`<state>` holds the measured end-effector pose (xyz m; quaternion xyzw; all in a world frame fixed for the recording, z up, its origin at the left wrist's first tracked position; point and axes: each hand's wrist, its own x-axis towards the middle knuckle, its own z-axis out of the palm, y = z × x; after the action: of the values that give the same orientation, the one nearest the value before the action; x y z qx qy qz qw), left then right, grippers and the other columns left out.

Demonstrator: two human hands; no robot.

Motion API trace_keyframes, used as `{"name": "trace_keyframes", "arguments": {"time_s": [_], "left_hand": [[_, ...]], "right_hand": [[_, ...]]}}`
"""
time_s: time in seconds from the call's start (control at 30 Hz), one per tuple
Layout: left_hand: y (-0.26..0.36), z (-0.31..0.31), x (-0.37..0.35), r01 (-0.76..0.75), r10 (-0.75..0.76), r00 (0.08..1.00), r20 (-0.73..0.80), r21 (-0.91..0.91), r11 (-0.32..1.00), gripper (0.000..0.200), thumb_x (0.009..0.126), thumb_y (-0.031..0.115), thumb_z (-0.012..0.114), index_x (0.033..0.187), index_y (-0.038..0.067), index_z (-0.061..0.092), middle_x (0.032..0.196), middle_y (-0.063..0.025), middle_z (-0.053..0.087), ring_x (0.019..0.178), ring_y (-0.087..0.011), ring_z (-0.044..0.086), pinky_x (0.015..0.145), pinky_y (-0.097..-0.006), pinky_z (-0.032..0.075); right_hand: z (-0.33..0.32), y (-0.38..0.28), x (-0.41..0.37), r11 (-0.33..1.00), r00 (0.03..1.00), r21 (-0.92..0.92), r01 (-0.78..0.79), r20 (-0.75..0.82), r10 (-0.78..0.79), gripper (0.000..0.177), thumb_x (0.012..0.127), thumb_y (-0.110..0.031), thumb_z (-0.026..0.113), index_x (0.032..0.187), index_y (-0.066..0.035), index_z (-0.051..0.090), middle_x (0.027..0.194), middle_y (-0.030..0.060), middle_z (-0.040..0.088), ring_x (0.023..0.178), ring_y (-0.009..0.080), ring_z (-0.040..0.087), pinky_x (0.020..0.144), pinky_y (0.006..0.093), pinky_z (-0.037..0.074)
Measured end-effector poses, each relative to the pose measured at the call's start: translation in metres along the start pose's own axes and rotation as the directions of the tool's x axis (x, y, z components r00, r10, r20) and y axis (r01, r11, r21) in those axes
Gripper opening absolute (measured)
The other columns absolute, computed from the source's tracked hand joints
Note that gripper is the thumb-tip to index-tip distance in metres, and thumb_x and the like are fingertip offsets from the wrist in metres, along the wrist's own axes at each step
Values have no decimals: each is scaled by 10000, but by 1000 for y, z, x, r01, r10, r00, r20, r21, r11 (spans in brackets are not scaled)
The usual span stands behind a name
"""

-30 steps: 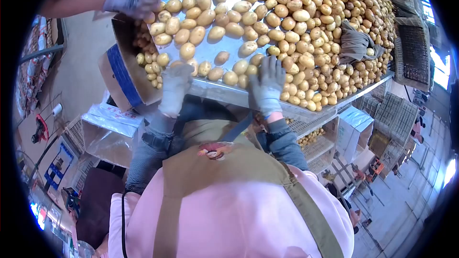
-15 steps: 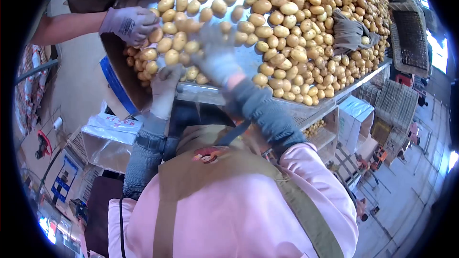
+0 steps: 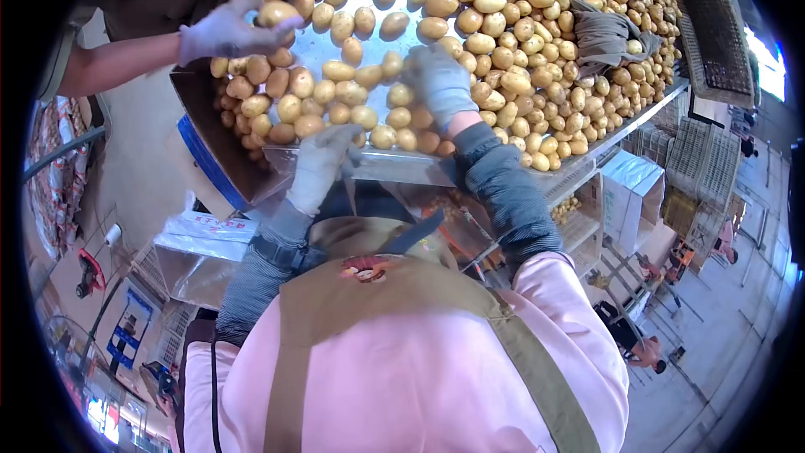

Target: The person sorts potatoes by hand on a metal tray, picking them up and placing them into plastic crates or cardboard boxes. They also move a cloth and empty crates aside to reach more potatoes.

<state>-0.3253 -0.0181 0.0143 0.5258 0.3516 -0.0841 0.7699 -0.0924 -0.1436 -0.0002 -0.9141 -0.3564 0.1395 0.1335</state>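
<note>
Many small yellow potatoes (image 3: 516, 84) lie on a shiny metal table (image 3: 323, 46). My right hand (image 3: 443, 88), in a pale grey glove, reaches over them, its fingers bent down against potatoes near the middle and slightly blurred. No potato shows in its grip. My left hand (image 3: 320, 169), gloved too, is at the table's near edge beside a loose group of potatoes (image 3: 335, 92). Its fingers are partly stretched out over the rim, and I see nothing held in them.
Across the left corner, a co-worker's gloved hand (image 3: 226, 32) holds a potato (image 3: 277, 13). A grey cloth (image 3: 604, 38) lies on the potatoes at right. Plastic crates (image 3: 713, 42) stand beyond. A plastic-lined box (image 3: 205, 239) is at lower left, near a cardboard side panel (image 3: 210, 130).
My right hand has moved right across the table, and several potatoes now lie nearer the front edge. My left hand has shifted slightly right and down. The co-worker's hand has lifted a potato.
</note>
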Motion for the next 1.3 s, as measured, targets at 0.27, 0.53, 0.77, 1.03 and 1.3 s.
{"name": "trace_keyframes", "arguments": {"time_s": [0.27, 0.53, 0.77, 1.03, 1.3], "left_hand": [[32, 10, 2, 147, -67, 975, 214, -388, 910, 402, 1071, 366, 449, 1253, 28, 568, 880, -25, 614, 681, -77, 567, 523, -199, 425], [9, -30, -33, 140, -153, 988, -10, -357, 924, 408, 1046, 440, 514, 1127, 56, 627, 814, -2, 616, 642, -78, 579, 493, -197, 407], [7, -34, -20, -22, 16, 997, -74, -79, 997, 339, 1035, 392, 565, 1123, 69, 618, 946, 7, 579, 676, -50, 565, 502, -168, 397], [24, 39, 1, -621, 449, 783, 430, 570, 538, 400, 999, 309, 612, 1314, 62, 608, 1302, -131, 606, 1091, -323, 648, 941, -386, 517], [28, 72, 74, -465, 273, 812, 515, 855, -229, 289, 891, 140, 621, 1170, 93, 682, 1184, -84, 667, 1039, -287, 653, 869, -413, 535]], "right_hand": [[-2, -21, -44, 874, 872, -41, 485, 92, -480, 170, 835, -177, 604, 971, -107, 680, 910, 141, 663, 900, 338, 652, 811, 440, 518], [6, -6, -68, 948, 975, -317, -37, -219, -35, 605, 888, -362, 605, 1429, -116, 493, 1510, 164, 435, 1392, 365, 404, 1161, 698, 92], [-18, -34, -50, 352, 932, 935, 36, -158, 325, 326, 1030, -74, 503, 1351, -28, 536, 1353, 108, 545, 1159, 151, 581, 962, 306, 486], [-17, -34, -160, -315, 771, 770, -555, 618, 150, 247, 973, -198, 600, 1169, -48, 603, 1006, 64, 621, 819, 155, 625, 596, 231, 489], [-42, 31, -221, -654, 703, 691, -309, 629, 332, 314, 1009, -394, 564, 900, -101, 576, 695, -13, 527, 510, 67, 485, 381, 190, 308]]}}
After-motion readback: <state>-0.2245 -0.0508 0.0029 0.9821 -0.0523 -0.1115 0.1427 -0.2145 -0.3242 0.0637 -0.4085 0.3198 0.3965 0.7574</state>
